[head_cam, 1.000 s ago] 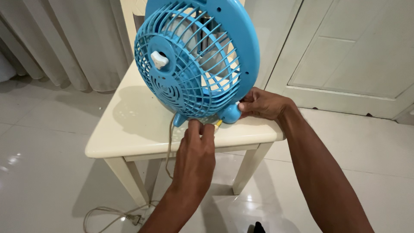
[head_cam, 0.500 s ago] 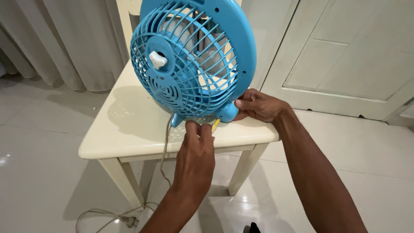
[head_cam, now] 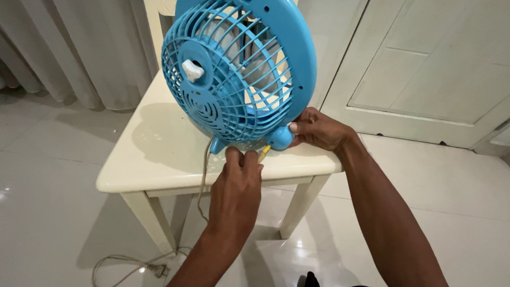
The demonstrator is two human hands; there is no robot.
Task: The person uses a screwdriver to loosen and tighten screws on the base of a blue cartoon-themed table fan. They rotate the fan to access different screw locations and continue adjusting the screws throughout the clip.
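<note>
A round blue table fan (head_cam: 239,74) stands on a cream side table (head_cam: 154,159), its back grille with a white knob turned towards me. My right hand (head_cam: 319,130) grips the fan's lower right edge by its blue foot. My left hand (head_cam: 236,183) is below the fan's bottom rim, closed around a thin yellow-handled tool (head_cam: 263,154) whose tip points up at the fan's underside.
The fan's beige cord (head_cam: 204,175) hangs over the table's front edge and trails to a plug (head_cam: 156,271) on the white tiled floor. White curtains (head_cam: 69,48) hang at back left; a white panelled door (head_cam: 425,64) stands at right.
The view has shifted slightly, bringing the fan and table closer. Both hands stay in place at the fan's base.
</note>
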